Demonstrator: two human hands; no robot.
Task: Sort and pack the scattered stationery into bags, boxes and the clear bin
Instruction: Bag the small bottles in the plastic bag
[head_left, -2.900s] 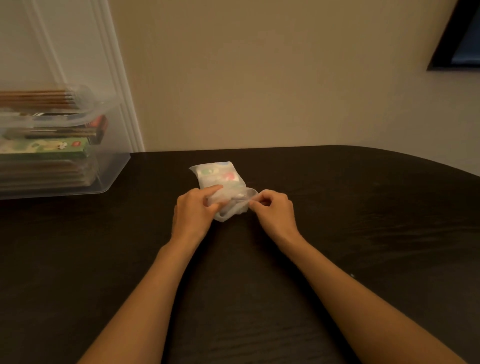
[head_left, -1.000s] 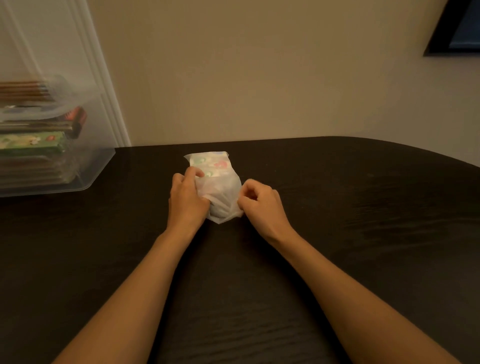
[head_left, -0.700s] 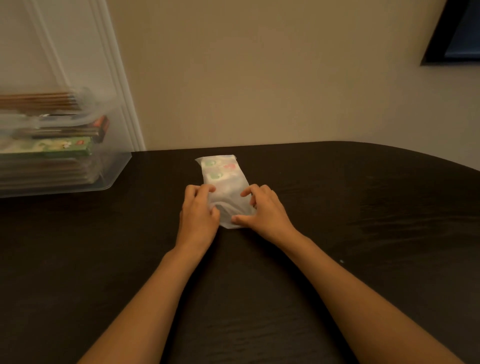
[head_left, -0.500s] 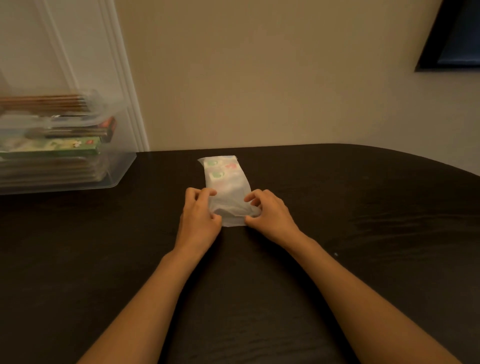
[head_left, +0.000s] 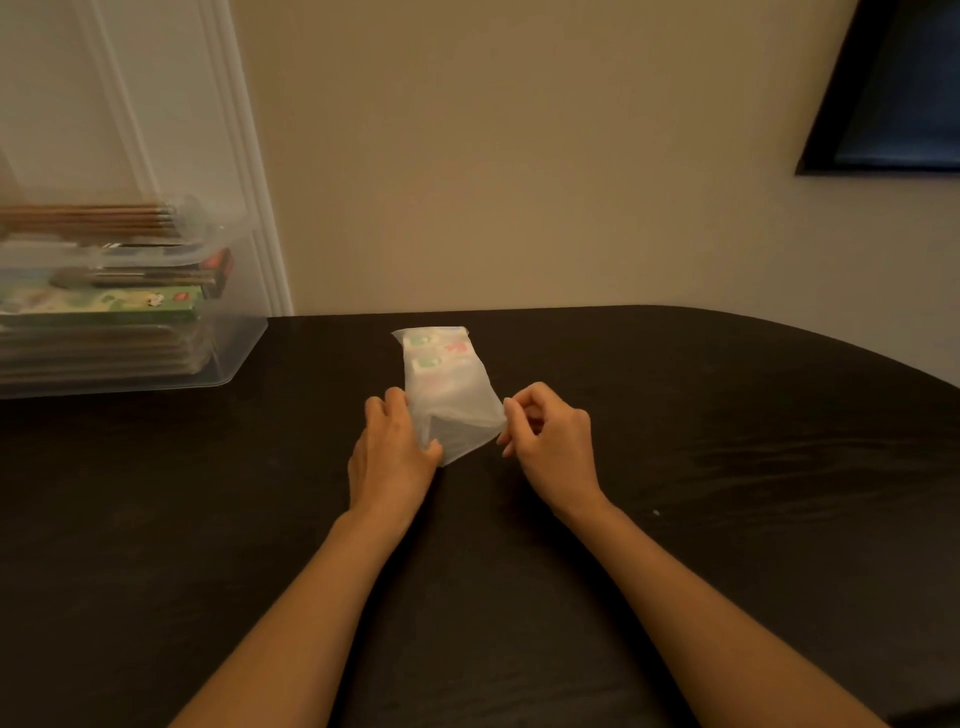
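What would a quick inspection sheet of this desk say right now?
Surface: dark wooden table, grain visible.
Job's things: frosted bag with colourful small items inside, lying mid-table; clear bin at far left, holding stacked boxes.
Clutter: nothing seen.
Hands: left hand and right hand each pinch the bag's near end.
Cables: nothing seen.
Surroundings: beige wall, white door trim, dark frame upper right.

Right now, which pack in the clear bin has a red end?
The dark pack just above the green printed box; the other bundles look brown.
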